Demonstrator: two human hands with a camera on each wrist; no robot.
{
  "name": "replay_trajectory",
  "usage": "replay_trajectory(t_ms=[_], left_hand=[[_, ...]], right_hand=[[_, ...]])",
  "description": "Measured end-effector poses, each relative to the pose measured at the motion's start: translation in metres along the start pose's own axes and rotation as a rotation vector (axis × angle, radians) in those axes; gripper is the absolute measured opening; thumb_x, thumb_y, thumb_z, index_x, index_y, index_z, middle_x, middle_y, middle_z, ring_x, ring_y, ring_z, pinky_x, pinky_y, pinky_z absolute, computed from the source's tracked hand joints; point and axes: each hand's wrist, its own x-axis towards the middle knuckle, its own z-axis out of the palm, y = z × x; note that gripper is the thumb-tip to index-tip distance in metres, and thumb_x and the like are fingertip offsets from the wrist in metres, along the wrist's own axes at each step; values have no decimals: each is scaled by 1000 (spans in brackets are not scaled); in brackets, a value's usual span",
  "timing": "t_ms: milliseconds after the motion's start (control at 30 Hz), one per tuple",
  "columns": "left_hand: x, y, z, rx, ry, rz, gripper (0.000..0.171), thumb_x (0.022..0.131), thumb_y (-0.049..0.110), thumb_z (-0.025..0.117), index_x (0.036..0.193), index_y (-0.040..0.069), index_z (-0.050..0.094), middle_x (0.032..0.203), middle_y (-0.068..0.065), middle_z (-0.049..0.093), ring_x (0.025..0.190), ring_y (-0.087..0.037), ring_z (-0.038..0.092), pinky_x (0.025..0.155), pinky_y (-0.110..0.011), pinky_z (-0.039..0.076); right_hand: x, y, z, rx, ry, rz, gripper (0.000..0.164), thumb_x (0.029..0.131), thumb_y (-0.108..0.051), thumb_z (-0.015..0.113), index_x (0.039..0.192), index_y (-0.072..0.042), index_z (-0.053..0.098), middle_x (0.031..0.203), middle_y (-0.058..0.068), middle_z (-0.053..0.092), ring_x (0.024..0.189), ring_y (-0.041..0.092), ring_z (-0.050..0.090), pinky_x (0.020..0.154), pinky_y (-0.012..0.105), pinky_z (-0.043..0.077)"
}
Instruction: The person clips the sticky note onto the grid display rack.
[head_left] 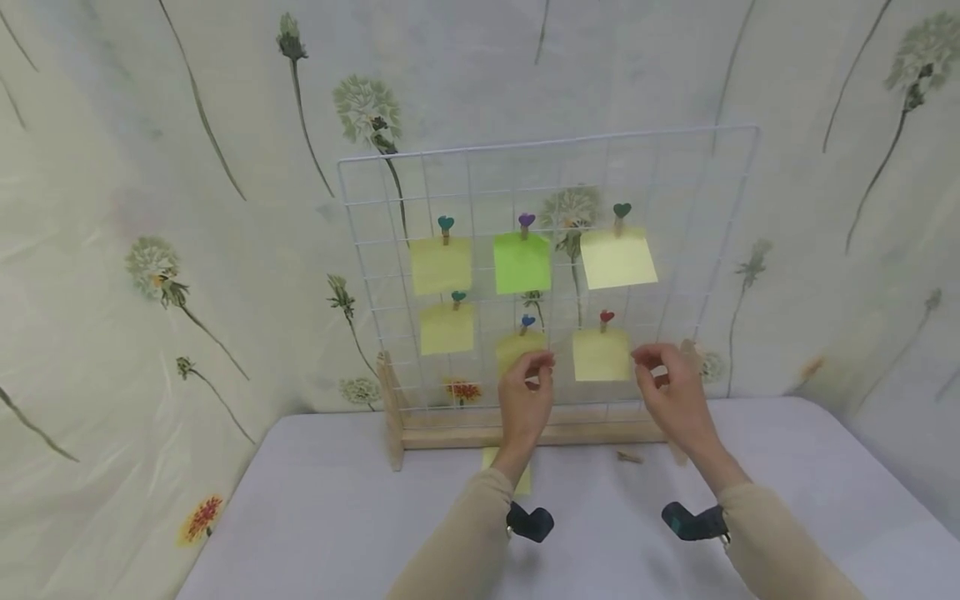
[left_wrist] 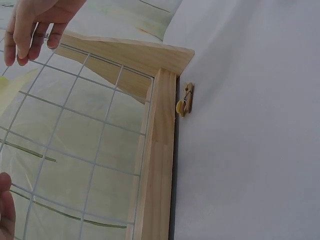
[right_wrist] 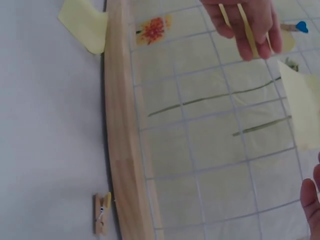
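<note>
A yellow sticky note (head_left: 601, 356) hangs from a red heart clothespin (head_left: 606, 320) in the lower row of a white wire grid (head_left: 562, 192). My left hand (head_left: 527, 400) is left of this note, fingers loosely bent with nothing in them. It overlaps the note (head_left: 513, 344) under the blue heart clothespin (head_left: 527, 323). On the other side, my right hand (head_left: 672, 393) is close to the red-clipped note's right edge, fingers relaxed. In the left wrist view the right fingers (left_wrist: 35, 45) hang beside the grid. The right wrist view has the left fingers (right_wrist: 247, 35) over the wires.
Above hang a green note (head_left: 522, 264) and two yellow notes; another yellow note (head_left: 447, 330) is lower left. The grid stands in a wooden base (head_left: 450, 437). On the white table lie a loose clothespin (head_left: 630, 457) with a yellow piece and a yellow note (right_wrist: 87, 25).
</note>
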Motion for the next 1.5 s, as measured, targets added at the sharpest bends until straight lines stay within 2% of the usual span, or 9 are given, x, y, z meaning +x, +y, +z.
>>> replay_trajectory(t_ms=[200,400,633,800,933,1100,1200,1433,1500], left_hand=[[-1,-5,-4,6,-15,-32,19,90,6,58,104,15,68,95,2,71,83,-9,65,65,-19,50],[-10,-14,-8,16,-74,-79,23,88,5,59,106,16,68,99,2,71,89,-11,66,68,-18,50],[-21,-26,-21,61,-124,-103,22,90,11,60,107,22,67,105,6,69,97,-11,63,76,-21,49],[-31,-32,-31,77,-160,-149,23,90,13,58,108,25,66,106,10,68,100,-8,60,80,-25,50],[-39,-35,-37,66,-163,-167,24,89,12,59,108,25,67,108,9,67,102,-10,60,82,-29,50],[-48,-44,-42,55,-152,-201,24,87,12,61,106,25,67,106,10,67,101,-10,60,82,-25,48],[-54,-51,-43,66,-147,-204,23,87,12,61,104,26,68,105,11,67,101,-10,60,82,-24,48],[-56,-53,-53,86,-130,-170,22,87,10,62,104,23,68,106,7,68,101,-12,61,81,-24,49],[-56,-53,-59,76,-126,-147,23,87,8,62,105,20,68,107,5,68,101,-14,61,81,-25,51]], right_hand=[[-10,6,6,-6,-6,37,18,90,0,54,108,-1,58,98,9,61,85,0,47,66,10,40],[-27,16,12,-22,-36,86,17,92,-3,53,109,-4,58,99,7,62,87,-1,47,69,12,42],[-44,24,21,-14,-49,109,18,92,-3,54,110,-5,58,102,9,63,89,-4,47,69,11,43],[-60,28,26,-11,-84,152,17,93,-4,53,109,-5,58,101,7,63,88,-3,48,70,12,44],[-69,29,31,-4,-99,194,16,94,-5,53,109,-5,58,103,9,63,90,-2,49,72,13,44],[-79,29,38,34,-76,231,16,93,-4,54,109,-3,58,104,10,63,92,-6,49,74,11,44],[-86,21,39,64,-54,250,17,92,0,55,109,0,58,103,12,62,92,-7,49,73,9,44],[-97,35,42,70,-74,282,16,94,-8,55,110,-5,58,105,3,60,93,-13,47,75,8,45],[-96,34,42,78,-79,288,16,94,-7,55,109,-4,58,105,7,61,93,-12,48,75,10,46]])
